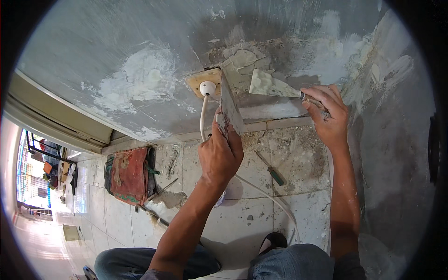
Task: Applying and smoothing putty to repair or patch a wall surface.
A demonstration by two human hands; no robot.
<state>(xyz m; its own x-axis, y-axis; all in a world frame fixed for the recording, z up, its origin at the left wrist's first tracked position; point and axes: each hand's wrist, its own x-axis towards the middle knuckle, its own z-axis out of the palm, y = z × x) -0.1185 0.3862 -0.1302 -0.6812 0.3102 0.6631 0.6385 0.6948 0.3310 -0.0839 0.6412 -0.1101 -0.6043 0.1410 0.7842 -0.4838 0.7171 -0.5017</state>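
Head view: right hand grips the handle of a putty knife, fingers wrapped tight. Blade is flat against the grey wall, its long axis running left and slightly up from the hand, wide edge toward the patch of fresh filler. Patch sits just left of and above the blade, touching it.

Left hand is closed on a flat board held on edge, upright, smeared with filler. Board stands just left of the blade, between it and the round white socket on its tan plate. Right hand is the nearer one to the patch; left hand is lower, near the wall base.

White cable drops from the socket, passes behind the left hand and runs across the floor. Green-handled screwdriver lies on the tiled floor between the two forearms, apart from both hands. Red tool pouch lies well to the left by the wall base. Floor dusty, with rubble near the skirting. Person's knees in jeans show at bottom. Bright doorway far left.
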